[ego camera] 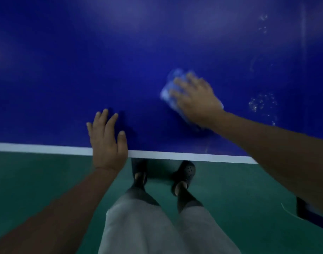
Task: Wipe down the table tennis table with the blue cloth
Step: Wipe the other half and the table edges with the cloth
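The person wears loose, light grey cloth trousers [142, 228] ending above the ankles and dark rubber clog shoes [188, 169] with round holes over the toe and heel straps, with both forearms [65, 204] bare.

Right grip [195, 99] and blue cloth [168, 93] motion-blurred; grip covers most of the cloth. Table [65, 70] cut off at top, left and right edges.

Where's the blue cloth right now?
The blue cloth lies right of centre in the head view, on the table, pressed under the right hand.
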`<move>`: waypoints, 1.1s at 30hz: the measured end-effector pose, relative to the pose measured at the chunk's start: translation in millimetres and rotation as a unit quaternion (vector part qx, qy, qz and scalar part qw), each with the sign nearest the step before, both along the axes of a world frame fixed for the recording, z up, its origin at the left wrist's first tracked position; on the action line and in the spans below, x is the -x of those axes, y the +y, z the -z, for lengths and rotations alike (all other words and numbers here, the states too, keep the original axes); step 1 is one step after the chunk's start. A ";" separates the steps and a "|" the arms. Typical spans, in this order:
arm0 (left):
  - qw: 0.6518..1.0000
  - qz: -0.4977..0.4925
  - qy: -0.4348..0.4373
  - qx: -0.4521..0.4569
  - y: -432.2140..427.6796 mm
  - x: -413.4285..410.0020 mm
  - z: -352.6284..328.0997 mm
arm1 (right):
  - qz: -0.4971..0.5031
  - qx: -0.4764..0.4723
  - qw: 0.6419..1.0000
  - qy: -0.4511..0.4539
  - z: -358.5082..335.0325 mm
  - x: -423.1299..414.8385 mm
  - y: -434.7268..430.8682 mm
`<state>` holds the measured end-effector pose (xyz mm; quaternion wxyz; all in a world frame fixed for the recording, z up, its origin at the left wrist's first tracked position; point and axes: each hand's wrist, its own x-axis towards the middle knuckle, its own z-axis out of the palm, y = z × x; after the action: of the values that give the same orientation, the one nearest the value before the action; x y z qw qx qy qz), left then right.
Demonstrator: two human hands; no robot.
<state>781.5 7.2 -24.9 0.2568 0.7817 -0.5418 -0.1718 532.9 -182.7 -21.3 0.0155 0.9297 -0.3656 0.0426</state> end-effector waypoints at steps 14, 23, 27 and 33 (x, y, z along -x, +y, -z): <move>0.987 -0.094 -0.119 -0.061 -15.6 25.1 9.1 | 0.075 -0.056 0.995 -0.040 5.8 71.0 80.4; 0.989 -0.080 -0.109 -0.065 -17.3 23.7 8.9 | 0.096 -0.089 0.990 -0.054 12.7 -38.4 138.3; 0.987 -0.057 -0.129 -0.075 -16.4 26.3 6.8 | 0.238 -0.074 0.969 0.007 8.6 68.8 146.8; 0.990 0.002 -0.135 -0.035 -16.5 41.5 -1.5 | 0.436 -0.108 0.893 -0.032 -2.1 65.7 140.2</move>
<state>740.0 -9.3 -23.4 0.1529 0.8052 -0.5668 -0.0839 467.2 -42.5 -19.2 -0.0796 0.6707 -0.7372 0.0213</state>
